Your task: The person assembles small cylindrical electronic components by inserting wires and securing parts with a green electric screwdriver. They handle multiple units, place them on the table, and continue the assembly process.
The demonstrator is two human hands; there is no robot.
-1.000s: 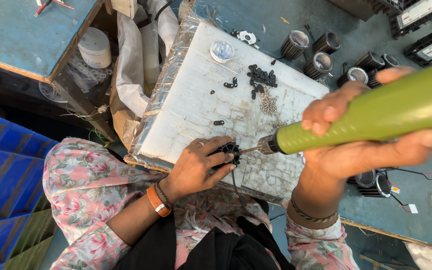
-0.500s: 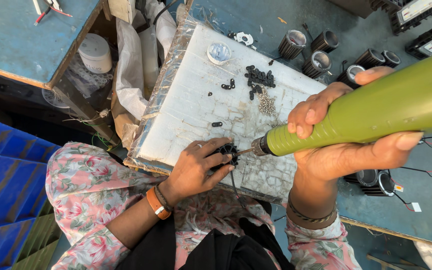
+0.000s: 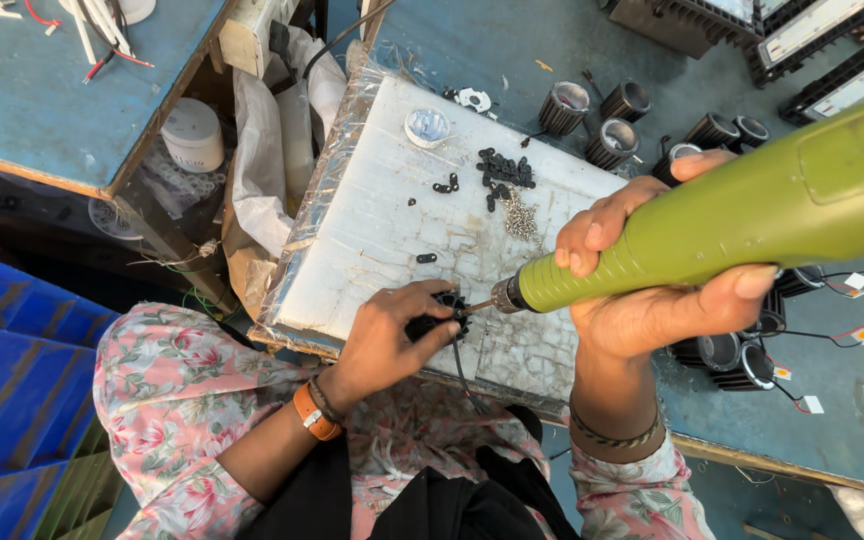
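While the left hand [image 3: 392, 335] at lower centre of the frame has its fingers clamped on a small black finned lamp housing [image 3: 442, 315] resting on the near edge of the white foil-wrapped slab [image 3: 372, 230], the right hand [image 3: 652, 290] grips a long olive-green plastic power screwdriver [image 3: 752, 220], its metal tip touching that housing. Farther up the slab lie a heap of small black plastic parts [image 3: 502, 170] and a pile of silver screws [image 3: 522, 215], and beyond them, on the blue tabletop [image 3: 472, 40] toward the upper right, stand several black round lamp housings [image 3: 612, 120].

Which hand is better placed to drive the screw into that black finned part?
Right. The right hand already grips the green electric screwdriver, its bit at the black finned part. The left hand is steadying that part.
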